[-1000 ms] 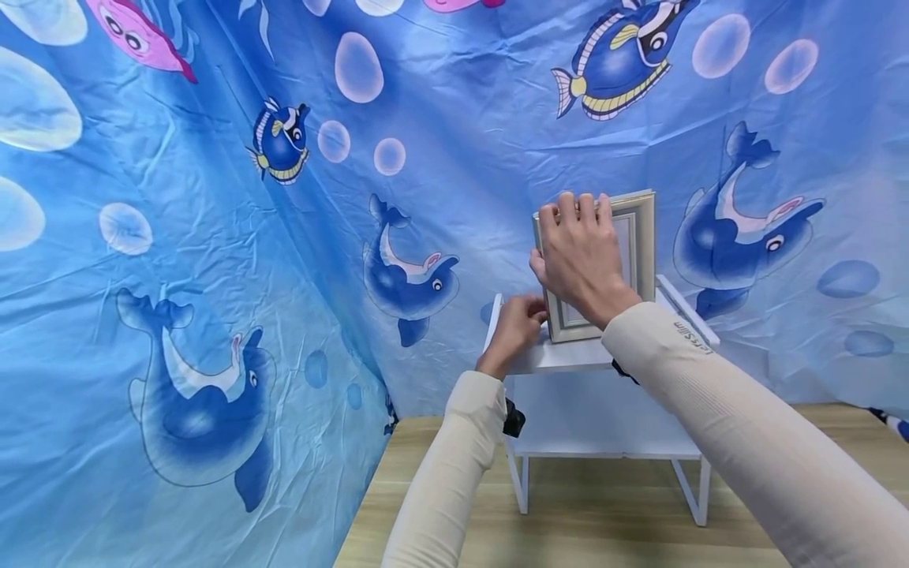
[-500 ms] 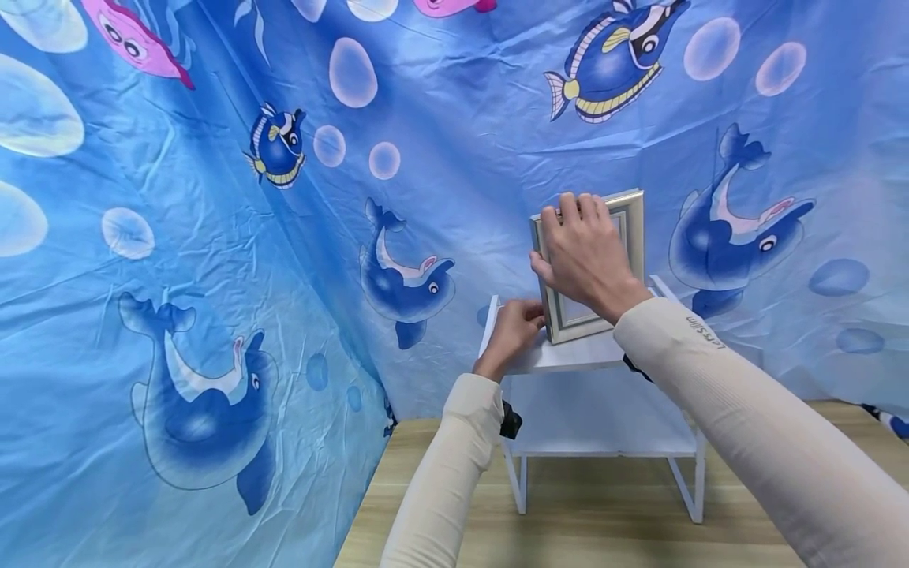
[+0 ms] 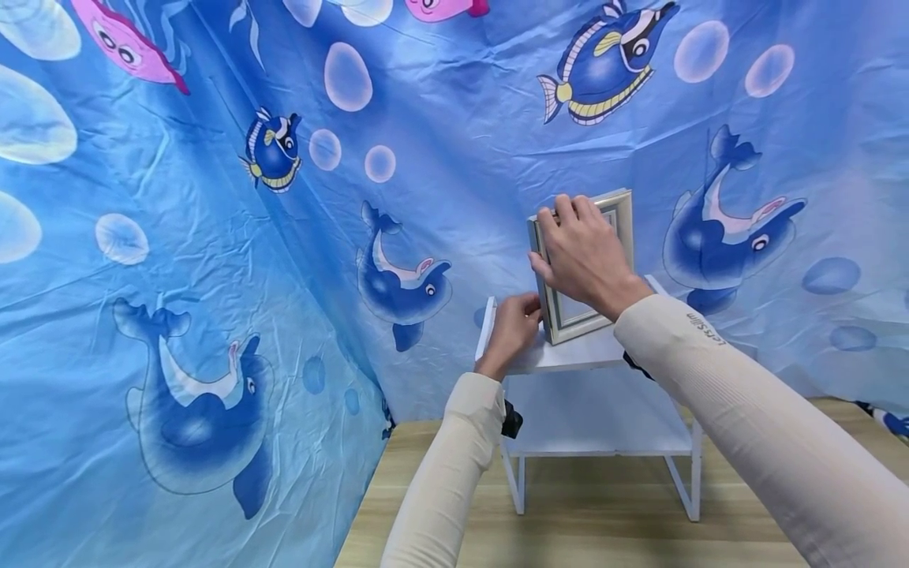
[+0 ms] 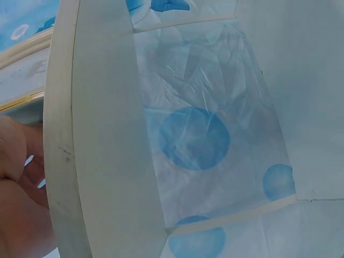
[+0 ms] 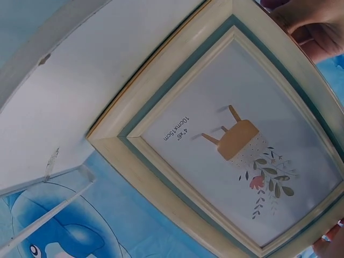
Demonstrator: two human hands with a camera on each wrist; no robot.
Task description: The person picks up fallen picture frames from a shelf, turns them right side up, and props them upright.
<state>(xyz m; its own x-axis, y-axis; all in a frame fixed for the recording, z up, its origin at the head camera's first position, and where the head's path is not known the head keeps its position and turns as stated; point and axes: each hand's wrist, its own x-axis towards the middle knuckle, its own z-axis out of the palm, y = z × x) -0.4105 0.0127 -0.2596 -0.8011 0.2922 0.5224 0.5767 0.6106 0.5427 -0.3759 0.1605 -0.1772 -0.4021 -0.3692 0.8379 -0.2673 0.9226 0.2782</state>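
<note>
A cream picture frame (image 3: 624, 225) with a greenish inner line stands on the top of a white shelf unit (image 3: 568, 356). Its print (image 5: 252, 156), a plant in a three-legged pot marked 10cmx15cm, shows in the right wrist view. My right hand (image 3: 585, 256) grips the frame from the front, fingers hooked over the top edge and thumb at the left side. Low at the frame's left edge, my left hand (image 3: 513, 327) has its fingers curled in behind; their tips are hidden in the head view. In the left wrist view that hand (image 4: 21, 183) sits under the frame's gold-lined edge.
The shelf unit has raised side rails, a lower shelf (image 3: 596, 418) and white legs on a wood-look floor (image 3: 589, 505). Blue cloth (image 3: 454, 158) printed with fish, dolphins and bubbles hangs behind and at the left. A black wrist strap (image 3: 511, 420) shows at the left sleeve.
The frame has turned slightly, so more of its left side edge shows and its right edge lies further left. Both hands keep their places on it. The head view has shifted a little.
</note>
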